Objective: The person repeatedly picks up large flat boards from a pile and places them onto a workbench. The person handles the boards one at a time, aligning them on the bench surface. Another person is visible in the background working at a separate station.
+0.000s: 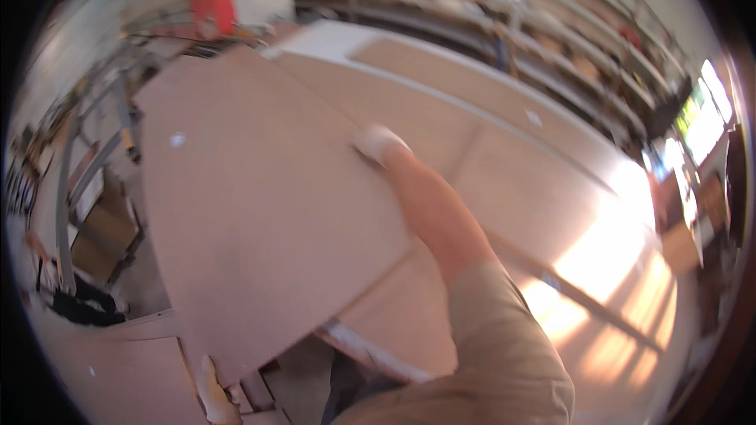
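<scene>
Head view shows a large brown board (260,189), which occupies the middle and the left of the scene. It lies above other boards and reaches partly over the right-hand stack, and a small white mark (177,139) is on its face. At its near corner, low in the view, is the left hand (218,395); its fingers look closed on this corner, with one digit along the edge, although part of the grip is hidden. The right hand (383,145) touches the board at its right-hand edge. This hand is blurred, so I cannot tell how far its fingers are closed, or whether they go around the edge.

The right forearm continues into a khaki sleeve (504,330), which crosses the lower middle. To the right, a broad stack of flat brown panels (425,102) spreads out, and bright sunlight (606,244) falls in patches upon its right part. Near the left hand, another brown board (130,382) lies at the lower left.

Farther out, a cardboard box (106,228) stands on the left side. Behind, there is a red object (211,12), and long shelves (441,0) run along the back. A bright window (703,118) is at the far right.
</scene>
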Available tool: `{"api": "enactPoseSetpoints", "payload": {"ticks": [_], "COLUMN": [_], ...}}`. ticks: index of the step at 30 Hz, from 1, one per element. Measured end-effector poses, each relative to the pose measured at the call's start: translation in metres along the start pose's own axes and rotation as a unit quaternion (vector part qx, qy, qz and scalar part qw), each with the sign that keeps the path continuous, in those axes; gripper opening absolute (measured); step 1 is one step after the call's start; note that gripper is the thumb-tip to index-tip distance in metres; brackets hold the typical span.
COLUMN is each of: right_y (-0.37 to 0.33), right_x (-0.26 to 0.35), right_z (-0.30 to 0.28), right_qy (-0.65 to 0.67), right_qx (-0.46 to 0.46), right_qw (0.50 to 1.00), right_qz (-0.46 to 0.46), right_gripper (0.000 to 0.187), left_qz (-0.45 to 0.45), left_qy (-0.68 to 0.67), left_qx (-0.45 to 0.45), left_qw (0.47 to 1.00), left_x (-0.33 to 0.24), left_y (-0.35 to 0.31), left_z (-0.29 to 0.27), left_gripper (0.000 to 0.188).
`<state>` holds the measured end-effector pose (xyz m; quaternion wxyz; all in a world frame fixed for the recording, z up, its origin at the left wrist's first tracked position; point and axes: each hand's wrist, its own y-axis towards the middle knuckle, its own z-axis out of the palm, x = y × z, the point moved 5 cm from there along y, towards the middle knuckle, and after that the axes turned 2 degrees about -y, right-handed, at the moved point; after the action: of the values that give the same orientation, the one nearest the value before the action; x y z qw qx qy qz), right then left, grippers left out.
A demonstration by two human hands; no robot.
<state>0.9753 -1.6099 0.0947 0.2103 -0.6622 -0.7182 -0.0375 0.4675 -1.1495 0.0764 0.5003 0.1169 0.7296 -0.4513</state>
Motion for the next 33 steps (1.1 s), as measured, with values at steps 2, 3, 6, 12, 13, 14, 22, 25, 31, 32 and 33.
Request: {"api": "enactPoseSetpoints", "payload": {"ticks": [2, 3, 6, 12, 13, 14, 22, 25, 31, 32, 33], "right_y": [-0.038, -0.047, -0.062, -0.118, -0.120, -0.121, -0.203, -0.260, -0.343, -0.348, -0.355], "right_x": [0.089, 0.081, 0.082, -0.022, -0.030, -0.027, 0.004, 0.004, -0.001, -0.005, -0.007], "right_z": [0.013, 0.007, 0.016, -0.004, -0.002, 0.004, 0.072, 0.072, 0.067, 0.070, 0.074], "right_qy": [0.101, 0.087, 0.004, -0.033, -0.053, -0.070, 0.090, 0.058, 0.008, -0.015, 0.002], "right_qx": [-0.045, -0.061, 0.008, -0.043, -0.059, -0.067, -0.058, -0.091, -0.088, -0.091, -0.091], "right_qw": [0.993, 0.993, 0.997, 0.997, 0.996, 0.994, 0.994, 0.993, 0.995, 0.993, 0.992], "right_qz": [0.048, 0.047, -0.078, -0.057, -0.044, -0.040, 0.001, -0.043, -0.054, -0.068, -0.084], "right_gripper": [0.045, 0.047, 0.051, 0.053, 0.054, 0.054, 0.058, 0.058, 0.056, 0.054, 0.055], "left_qz": [0.016, 0.032, 0.047, 0.074, 0.024, 0.025, 0.005, 0.037, 0.001, 0.004, 0.004], "left_qy": [-0.019, -0.033, -0.045, 0.125, 0.051, 0.020, 0.151, 0.231, 0.215, 0.196, 0.179], "left_qx": [-0.074, -0.045, -0.028, 0.160, 0.152, 0.127, -0.028, -0.073, -0.081, -0.086, -0.090], "left_qw": [0.997, 0.998, 0.997, 0.976, 0.987, 0.991, 0.988, 0.969, 0.973, 0.977, 0.980], "left_x": [0.014, 0.017, 0.032, 0.112, 0.108, 0.091, 0.046, 0.062, 0.124, 0.136, 0.149], "left_y": [-0.008, -0.010, -0.036, -0.059, -0.065, -0.058, -0.036, -0.065, -0.151, -0.168, -0.185], "left_z": [-0.053, -0.053, -0.074, -0.093, -0.089, -0.086, -0.143, -0.155, -0.180, -0.186, -0.192], "left_gripper": [0.045, 0.047, 0.053, 0.052, 0.053, 0.055, 0.087, 0.092, 0.090, 0.089, 0.087]}}
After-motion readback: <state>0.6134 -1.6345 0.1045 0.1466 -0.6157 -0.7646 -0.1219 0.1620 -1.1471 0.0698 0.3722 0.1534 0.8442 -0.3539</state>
